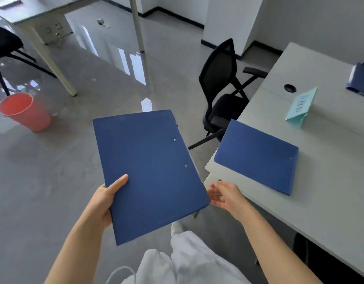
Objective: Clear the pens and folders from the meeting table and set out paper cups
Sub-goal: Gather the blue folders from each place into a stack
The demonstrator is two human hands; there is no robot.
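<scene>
left hand (pixel 104 198) grasps a blue folder (pixel 150 171) by its edge; right hand (pixel 225 195) hangs released beside it, near the table folder (pixel 257 155).

One head-worn wide-angle view, looking forward and steeply down.

The camera sits above the person's own forearms and looks down past them to the floor (pixel 54 181), tilted so the bench (pixel 330 160) runs along the right edge, close by. Nearest are the arms at the bottom of the frame; a far wall (pixel 300 21) closes the top. Straight lines bow near the borders.
</scene>
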